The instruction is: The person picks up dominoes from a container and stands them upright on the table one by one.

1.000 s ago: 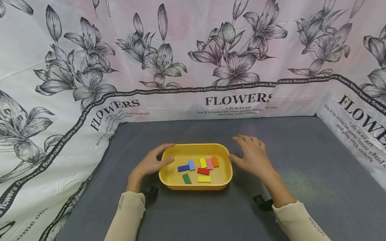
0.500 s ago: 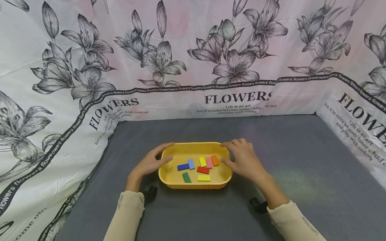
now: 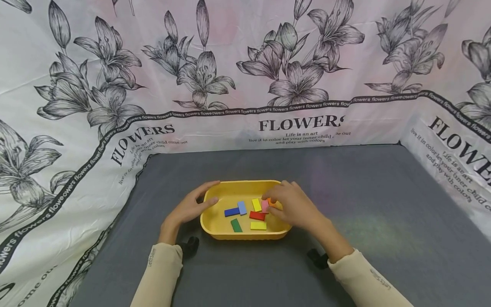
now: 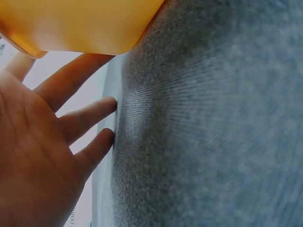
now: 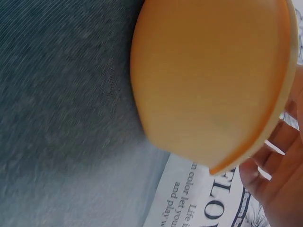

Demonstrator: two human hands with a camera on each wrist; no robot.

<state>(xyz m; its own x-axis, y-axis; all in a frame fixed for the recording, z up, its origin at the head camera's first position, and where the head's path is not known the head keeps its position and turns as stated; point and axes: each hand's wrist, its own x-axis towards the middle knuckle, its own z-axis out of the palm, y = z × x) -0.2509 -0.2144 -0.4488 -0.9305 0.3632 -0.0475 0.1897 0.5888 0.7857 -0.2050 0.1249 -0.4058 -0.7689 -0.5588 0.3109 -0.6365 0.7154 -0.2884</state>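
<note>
A yellow tray [image 3: 245, 236] with rounded corners holds several small coloured blocks. My left hand [image 3: 192, 207] holds its left end, the thumb over the rim and the other fingers outside; in the left wrist view, fingertips [image 4: 110, 105] reach down to the table. My right hand [image 3: 297, 207] reaches over the right rim, thumb and forefinger apart around the orange block [image 3: 272, 202] and pink block [image 3: 264, 206]. Nearby lie a yellow block [image 3: 256, 205], a red block [image 3: 257, 215] and another yellow block [image 3: 258, 226]. The right wrist view shows the tray's outer wall [image 5: 208, 75], hiding the fingertips.
Further left in the tray are a dark blue block [image 3: 231, 212], a light blue block [image 3: 242, 207] and a green block [image 3: 236, 225]. The tray stands on a dark grey table [image 3: 245, 273]. A flower-printed cloth [image 3: 222, 85] rises behind and at the sides.
My right hand has moved left, from beside the tray to over its right rim, with the fingers now inside. The left hand stays at the left end; the blocks lie as before.
</note>
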